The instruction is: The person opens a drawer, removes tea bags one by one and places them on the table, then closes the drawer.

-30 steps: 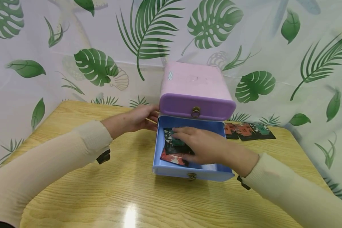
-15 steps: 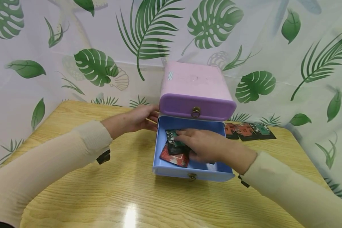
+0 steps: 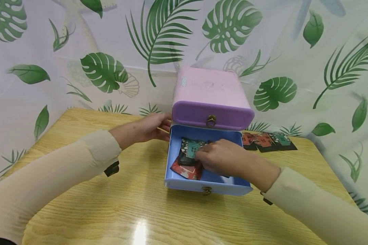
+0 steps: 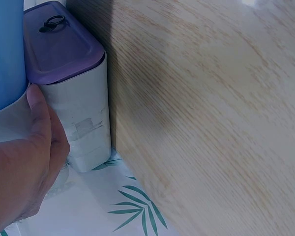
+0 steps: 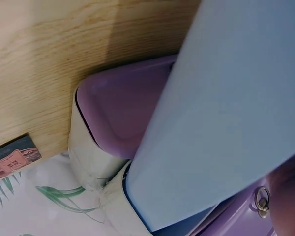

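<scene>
A blue drawer (image 3: 184,184) is pulled out of the stacked drawer unit (image 3: 213,88). Inside it, a black-and-green sachet (image 3: 190,149) lies partly over a red sachet (image 3: 184,170). My right hand (image 3: 222,154) reaches into the drawer with curled fingers, pinching the green sachet at its right edge; the hand hides part of the contents. My left hand (image 3: 147,127) rests against the left side of the unit, fingers extended. In the left wrist view, a fingertip of the left hand (image 4: 37,142) touches the casing beside the blue drawer.
Above the blue drawer is a closed purple drawer (image 3: 187,114) with a ring pull. Another purple drawer (image 4: 64,49) sits closed beneath. Several black, red and green sachets (image 3: 265,140) lie on the wooden table (image 3: 116,204) at right. A leaf-print cloth (image 3: 110,34) hangs behind.
My right hand's fingers have curled from spread to pinching, and the green sachet has shifted and turned slightly. The red sachet has moved a little. My left hand stays put.
</scene>
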`<state>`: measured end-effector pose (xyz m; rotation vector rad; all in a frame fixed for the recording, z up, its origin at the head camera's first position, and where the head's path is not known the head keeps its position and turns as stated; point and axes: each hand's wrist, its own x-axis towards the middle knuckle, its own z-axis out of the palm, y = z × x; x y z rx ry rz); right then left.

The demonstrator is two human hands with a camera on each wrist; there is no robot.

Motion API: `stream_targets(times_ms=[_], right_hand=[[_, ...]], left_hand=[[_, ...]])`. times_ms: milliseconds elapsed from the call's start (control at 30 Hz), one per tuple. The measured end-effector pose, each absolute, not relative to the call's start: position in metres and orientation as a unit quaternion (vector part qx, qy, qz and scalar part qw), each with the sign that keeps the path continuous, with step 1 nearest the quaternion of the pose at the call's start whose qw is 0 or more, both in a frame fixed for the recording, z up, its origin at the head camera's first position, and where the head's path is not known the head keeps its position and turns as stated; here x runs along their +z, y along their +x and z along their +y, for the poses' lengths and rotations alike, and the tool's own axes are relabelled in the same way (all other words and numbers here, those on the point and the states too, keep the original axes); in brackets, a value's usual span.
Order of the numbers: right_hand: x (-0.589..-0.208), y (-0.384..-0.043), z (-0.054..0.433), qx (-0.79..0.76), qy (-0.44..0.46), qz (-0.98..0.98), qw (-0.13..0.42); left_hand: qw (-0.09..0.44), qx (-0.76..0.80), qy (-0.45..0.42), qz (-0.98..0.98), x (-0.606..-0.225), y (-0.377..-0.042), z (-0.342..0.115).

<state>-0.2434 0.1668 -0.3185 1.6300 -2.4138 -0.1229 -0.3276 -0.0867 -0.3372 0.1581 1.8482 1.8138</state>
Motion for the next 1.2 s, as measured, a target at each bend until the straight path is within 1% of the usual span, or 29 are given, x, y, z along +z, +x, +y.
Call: stream_targets(times_ms=[133,333,567,667,800,1033,1200], right_hand=[[-0.314,-0.241,0.171,-0.036,0.565,-0.808,0.165],[-0.306,-0.239,0.178,-0.01,0.57,-0.791,0.225],[-0.298,-0.236,0.182,0.024,0.579,-0.748,0.325],[-0.294,-0.232,0.186,0.039,0.575,-0.735,0.358],[-0.291,-0.231,0.194,0.051,0.564,-0.729,0.385],[-0.285,-0.229,0.209,0.067,0.544,-0.736,0.398],[-0.278,-0.224,0.217,0.049,0.519,-0.747,0.412]], left_hand=[[0.27,0.676,0.059,0.683,-0.337,-0.328,-0.087],[0.271,0.678,0.058,0.681,-0.337,-0.328,-0.087],[0.272,0.673,0.055,0.685,-0.338,-0.328,-0.087],[0.272,0.672,0.057,0.687,-0.337,-0.328,-0.087],[0.269,0.671,0.059,0.688,-0.336,-0.327,-0.088],[0.266,0.665,0.055,0.696,-0.336,-0.327,-0.087],[0.265,0.667,0.057,0.694,-0.336,-0.327,-0.087]])
